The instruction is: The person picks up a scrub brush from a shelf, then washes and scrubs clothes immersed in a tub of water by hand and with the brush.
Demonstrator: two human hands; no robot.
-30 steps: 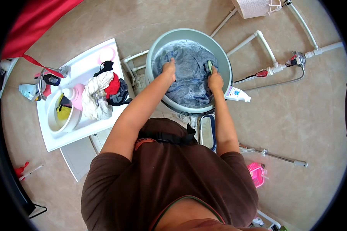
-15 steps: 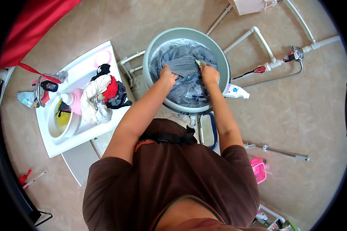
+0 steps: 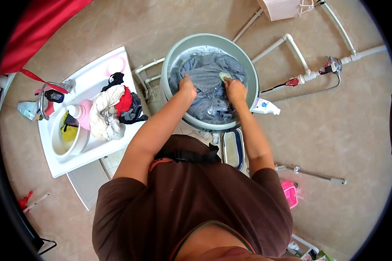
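Note:
A grey-green round tub holds soapy water and a soaked grey garment. My left hand is closed on the garment's left part, its fingertips partly hidden by the cloth. Over the right side of the same cloth, my right hand grips a pale green bar of soap. The bar's flat face shows beyond my fingers, touching or just above the fabric. Suds float along the tub's far side.
On the left stands a white sink with heaped clothes, a pink bottle and a white bucket. Right of the tub are a white bottle and wall pipes. A lidded container sits below the tub.
The bar of soap has turned from edge-on to showing its broad face, and my right hand has shifted slightly down. My left hand keeps its grip on the garment.

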